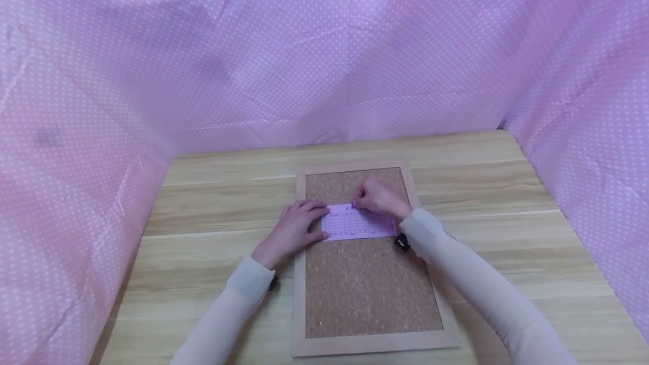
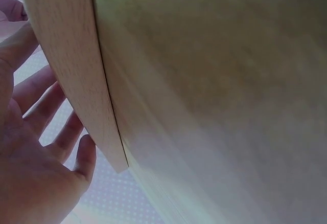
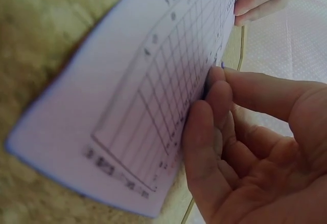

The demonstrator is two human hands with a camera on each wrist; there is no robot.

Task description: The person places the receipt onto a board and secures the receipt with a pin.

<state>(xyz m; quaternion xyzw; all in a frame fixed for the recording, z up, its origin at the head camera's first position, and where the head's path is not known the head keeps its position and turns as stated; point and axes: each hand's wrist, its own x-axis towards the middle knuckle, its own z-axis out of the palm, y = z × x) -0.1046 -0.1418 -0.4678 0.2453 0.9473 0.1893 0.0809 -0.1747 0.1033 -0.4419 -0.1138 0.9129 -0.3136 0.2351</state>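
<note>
A purple printed paper form (image 1: 345, 224) with a ruled grid lies across the upper half of a wood-framed cork board (image 1: 370, 292). My left hand (image 1: 296, 227) rests at the form's left edge, fingers spread and thumb apart; the left wrist view shows this hand (image 2: 46, 127) beside the board's wooden frame (image 2: 76, 65). Near the middle of the form's top edge, my right hand (image 1: 377, 196) pinches a small blue push pin (image 3: 223, 64) between thumb and fingertips. Most of the pin is hidden by the fingers. The form's near right corner lifts slightly off the cork in the right wrist view.
The board lies flat on a light wood-grain table (image 1: 213, 213). Pink polka-dot cloth (image 1: 304, 72) hangs behind the table and along both sides. Both wrists wear a black band, with the right band (image 1: 402, 242) over the board's right part.
</note>
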